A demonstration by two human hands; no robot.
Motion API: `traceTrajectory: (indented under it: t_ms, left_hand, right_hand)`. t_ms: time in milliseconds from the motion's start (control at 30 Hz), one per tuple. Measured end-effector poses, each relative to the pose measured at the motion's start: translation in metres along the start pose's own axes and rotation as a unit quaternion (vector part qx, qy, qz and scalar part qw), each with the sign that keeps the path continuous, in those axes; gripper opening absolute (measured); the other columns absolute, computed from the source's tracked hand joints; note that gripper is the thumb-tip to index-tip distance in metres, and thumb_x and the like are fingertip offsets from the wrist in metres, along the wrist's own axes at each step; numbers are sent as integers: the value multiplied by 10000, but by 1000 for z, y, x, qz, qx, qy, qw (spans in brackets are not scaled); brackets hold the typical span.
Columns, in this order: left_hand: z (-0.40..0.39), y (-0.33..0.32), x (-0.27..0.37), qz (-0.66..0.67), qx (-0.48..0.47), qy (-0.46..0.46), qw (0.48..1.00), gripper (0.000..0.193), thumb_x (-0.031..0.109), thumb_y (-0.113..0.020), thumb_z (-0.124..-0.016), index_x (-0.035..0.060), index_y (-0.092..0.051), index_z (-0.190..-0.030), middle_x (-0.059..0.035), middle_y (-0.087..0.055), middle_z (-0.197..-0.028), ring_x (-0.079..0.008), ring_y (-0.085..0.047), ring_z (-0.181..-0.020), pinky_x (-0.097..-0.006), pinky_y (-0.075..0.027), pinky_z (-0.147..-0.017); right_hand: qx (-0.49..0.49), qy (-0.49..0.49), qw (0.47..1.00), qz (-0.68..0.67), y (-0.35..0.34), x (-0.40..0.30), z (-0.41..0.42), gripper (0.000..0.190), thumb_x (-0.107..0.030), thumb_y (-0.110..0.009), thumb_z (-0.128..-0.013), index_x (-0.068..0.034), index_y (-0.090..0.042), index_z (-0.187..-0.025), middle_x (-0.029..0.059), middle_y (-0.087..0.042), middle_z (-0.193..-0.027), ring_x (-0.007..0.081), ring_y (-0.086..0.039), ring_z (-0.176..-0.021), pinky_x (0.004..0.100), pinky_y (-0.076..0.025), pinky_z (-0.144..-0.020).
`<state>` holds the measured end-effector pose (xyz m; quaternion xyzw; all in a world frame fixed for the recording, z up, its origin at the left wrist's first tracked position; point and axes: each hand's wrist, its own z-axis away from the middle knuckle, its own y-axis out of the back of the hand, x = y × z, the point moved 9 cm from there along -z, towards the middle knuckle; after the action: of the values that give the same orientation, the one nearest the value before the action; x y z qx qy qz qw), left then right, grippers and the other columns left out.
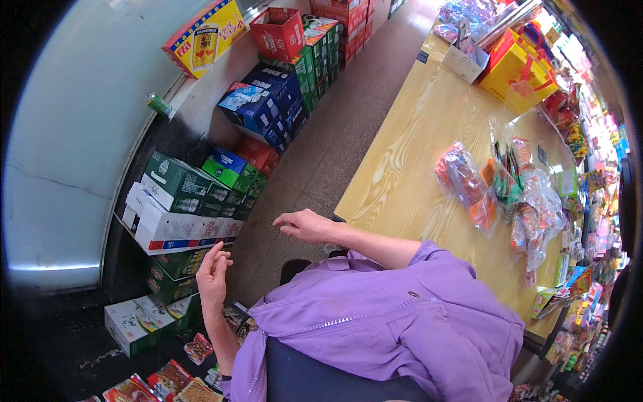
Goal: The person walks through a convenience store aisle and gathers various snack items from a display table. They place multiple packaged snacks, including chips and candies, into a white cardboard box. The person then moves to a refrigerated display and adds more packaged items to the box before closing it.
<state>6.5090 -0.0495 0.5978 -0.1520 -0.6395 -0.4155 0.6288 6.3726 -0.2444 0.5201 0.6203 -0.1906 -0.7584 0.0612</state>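
Note:
My left hand (213, 279) is raised with nothing in it, its fingers slightly bent and apart. It appears just in front of dark green cartons (173, 269) low in a stack; whether it touches them cannot be told. Above these in the stack lie a white carton (181, 223) and a dark green carton (173, 183). My right hand (306, 226) hangs over the floor beside the near corner of a wood-grain table (387, 176). Its fingers curl loosely around nothing visible. A purple jacket (371, 311) covers my torso.
A green Tuborg carton (233, 171), blue cartons (271, 100) and red cartons (346, 25) line the aisle floor (326, 151). Plastic-wrapped packets (467, 186) and a yellow gift bag (517, 73) lie on the table. Snack packets (171, 379) and a white-green carton (145, 321) sit at lower left.

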Motion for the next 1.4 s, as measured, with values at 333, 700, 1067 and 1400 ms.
traceTrajectory:
  t_ms: [333,700,1067,1400]
  left_hand:
    - [-174,-2,-22,27,-164,23,986,330,73,-573,-954,44,-585,-1282,-24,-645,-995,-81,-583,-836,-230,-481,-769]
    - [-298,-93,38,-42,-407,-107,906,325,61,-585,-939,75,-600,-1264,-38,-663,-977,-93,-597,-853,-237,-491,-758]
    - [-415,-201,66,-142,-469,-106,866,352,67,-603,-919,81,-594,-1270,-69,-684,-976,-126,-623,-864,-269,-503,-783]
    - [-554,-350,148,-110,-423,-85,895,332,85,-593,-942,62,-590,-1273,-26,-653,-972,-87,-575,-842,-239,-481,-759]
  right_hand:
    - [104,-84,990,-36,49,16,-93,327,-223,-519,-945,-80,-599,-1228,182,-681,-1037,340,-661,-957,425,-517,-847]
    - [311,-224,922,-61,139,42,-83,341,-232,-536,-951,-90,-595,-1255,138,-697,-955,215,-679,-868,353,-536,-797]
    - [560,-305,757,143,449,160,35,410,-275,-622,-901,-84,-591,-1263,164,-656,-1125,271,-625,-1072,401,-494,-930]
    - [659,-451,531,282,752,289,188,592,-207,-713,-830,-100,-453,-1351,171,-470,-1350,374,-498,-1214,463,-443,-993]
